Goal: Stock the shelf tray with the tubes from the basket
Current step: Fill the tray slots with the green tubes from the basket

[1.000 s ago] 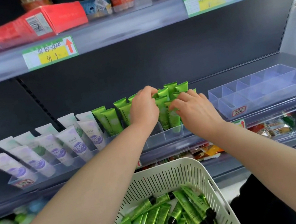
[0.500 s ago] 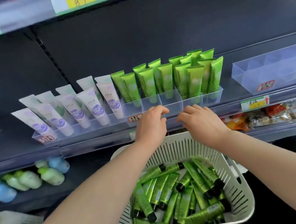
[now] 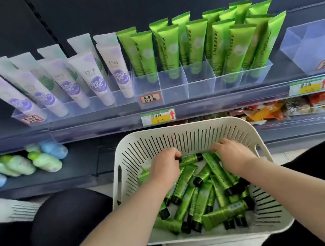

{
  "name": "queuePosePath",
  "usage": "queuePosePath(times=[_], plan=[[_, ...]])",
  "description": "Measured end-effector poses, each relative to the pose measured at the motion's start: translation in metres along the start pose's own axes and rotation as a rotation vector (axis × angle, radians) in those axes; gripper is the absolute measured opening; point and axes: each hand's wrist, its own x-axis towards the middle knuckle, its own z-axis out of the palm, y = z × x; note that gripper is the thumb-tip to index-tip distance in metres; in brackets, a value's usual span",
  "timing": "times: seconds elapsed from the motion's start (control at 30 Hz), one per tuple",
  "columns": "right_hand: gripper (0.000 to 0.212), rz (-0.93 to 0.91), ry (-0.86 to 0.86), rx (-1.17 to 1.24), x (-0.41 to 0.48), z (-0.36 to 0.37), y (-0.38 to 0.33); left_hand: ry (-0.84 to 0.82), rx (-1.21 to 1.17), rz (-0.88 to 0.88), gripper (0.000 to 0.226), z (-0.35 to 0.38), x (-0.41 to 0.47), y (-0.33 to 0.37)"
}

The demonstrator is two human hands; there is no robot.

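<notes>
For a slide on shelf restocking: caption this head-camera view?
Both hands, left and right, reach into the white basket of green tubes below the half-stocked shelf tray.

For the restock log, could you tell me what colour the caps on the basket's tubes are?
Black caps on green tubes, seen in the head view.

Both hands' fingers [image 3: 175,152] curl out of sight.

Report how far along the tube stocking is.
Done: the clear tray already holds many green tubes standing upright. In hand: the left hand and right hand are both down in the basket, reaching among loose tubes; whether either grips one is unclear. Left: a good pile remains in the basket.
</notes>
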Motion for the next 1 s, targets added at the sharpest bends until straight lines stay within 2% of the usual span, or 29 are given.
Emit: queuePosePath(times=[0.17,0.3,0.47,0.6,0.73,0.77,0.87,1.0], plan=[[0.057,0.090,-0.148,0.029,0.011,0.027,0.004,-0.032,-0.007,-0.057,0.024,0.016,-0.001,-0.016],[0.055,0.153,-0.201,0.055,0.017,0.046,0.005,-0.068,0.008,-0.100,0.024,0.026,-0.002,-0.025],[0.034,0.163,-0.142,0.096,0.015,0.056,-0.001,-0.134,0.017,-0.121,0.024,0.039,-0.002,-0.030],[0.024,0.257,-0.080,0.218,0.017,0.064,0.001,-0.137,-0.003,-0.111,0.024,0.046,-0.001,-0.027],[0.060,0.321,-0.162,0.335,0.018,0.054,-0.003,-0.155,-0.030,-0.089,0.025,0.048,-0.001,-0.023],[0.061,0.296,-0.184,0.314,0.018,0.053,-0.006,-0.157,-0.035,-0.085,0.025,0.049,0.000,-0.022],[0.027,0.214,-0.137,0.218,0.015,0.042,-0.011,-0.160,-0.040,-0.092,0.025,0.050,0.003,-0.020],[0.019,0.125,-0.023,0.255,0.005,0.012,-0.007,-0.149,-0.036,-0.102,0.029,0.052,0.011,-0.013]])
